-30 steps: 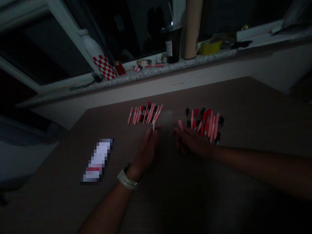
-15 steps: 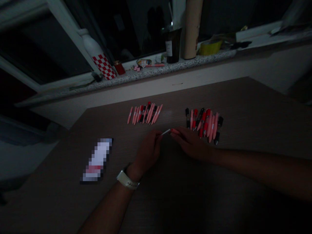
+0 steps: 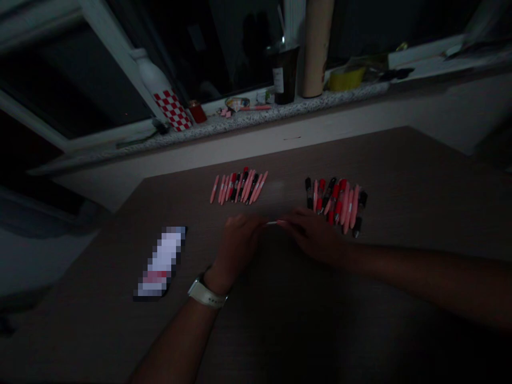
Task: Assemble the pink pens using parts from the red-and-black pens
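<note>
The left hand (image 3: 242, 237) pinches a white pen refill (image 3: 272, 223), the right hand (image 3: 314, 234) a pink barrel (image 3: 281, 222). In this gloom, misaligned ends could bend the refill.

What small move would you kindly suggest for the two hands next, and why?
I would probably ease the left hand slightly toward the right hand, with the slim white stick aligned to the small pink piece. Their ends seem to meet between the hands, roughly in line; the dim picture does not show whether one sits inside the other.
</note>
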`<state>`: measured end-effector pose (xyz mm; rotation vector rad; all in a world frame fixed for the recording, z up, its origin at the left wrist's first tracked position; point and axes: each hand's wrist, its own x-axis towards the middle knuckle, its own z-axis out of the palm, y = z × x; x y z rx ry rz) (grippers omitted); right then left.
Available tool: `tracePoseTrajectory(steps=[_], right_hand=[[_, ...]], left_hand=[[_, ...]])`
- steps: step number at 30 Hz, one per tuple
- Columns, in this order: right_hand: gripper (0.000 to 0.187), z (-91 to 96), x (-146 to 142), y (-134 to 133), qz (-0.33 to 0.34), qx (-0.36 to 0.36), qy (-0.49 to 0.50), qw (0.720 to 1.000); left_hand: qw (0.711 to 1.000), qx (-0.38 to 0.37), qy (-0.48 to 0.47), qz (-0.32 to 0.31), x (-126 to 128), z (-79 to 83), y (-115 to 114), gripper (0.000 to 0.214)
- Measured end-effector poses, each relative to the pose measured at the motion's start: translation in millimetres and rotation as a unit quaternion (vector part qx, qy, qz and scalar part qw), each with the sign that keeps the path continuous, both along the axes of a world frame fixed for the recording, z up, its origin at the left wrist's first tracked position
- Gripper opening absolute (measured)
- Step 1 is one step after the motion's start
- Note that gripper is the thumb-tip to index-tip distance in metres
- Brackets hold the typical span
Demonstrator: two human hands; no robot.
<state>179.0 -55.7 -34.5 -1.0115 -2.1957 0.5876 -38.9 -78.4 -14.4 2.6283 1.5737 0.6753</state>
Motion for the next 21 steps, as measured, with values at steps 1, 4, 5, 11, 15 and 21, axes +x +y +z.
tracePoseTrajectory(steps=[1,4,5,11,15,21], right_hand=[[0.031,-1.1,0.4,-0.9,0.008,0.015,-0.017,1.0],[0.028,-4.3,1.1,-3.1,0.029,0.038,-0.048,0.998],[0.027,-4.8,1.4,-3.5,0.033,0.038,-0.052,0.997],[0.021,-0.7,2.1,-2.2,0.046,0.001,-0.012,0.999],[0.025,2.1,2.4,-0.4,0.083,-0.028,0.028,0.996],[0.02,-0.5,3.9,-0.6,0.078,-0.009,0.022,0.997]], left_hand=[[1.0,0.002,0.015,-0.009,-0.8,-0.3,-0.1,0.024],[0.999,-0.013,0.037,-0.037,-0.8,-2.0,-0.8,0.039],[0.998,-0.022,0.035,-0.044,-0.5,-2.5,-1.2,0.043],[0.998,-0.031,0.012,-0.056,-1.2,-0.7,-4.1,0.04],[0.998,-0.027,0.019,-0.053,-1.9,1.1,-4.5,0.036],[0.997,-0.029,0.002,-0.075,-1.5,-1.8,-4.2,0.033]])
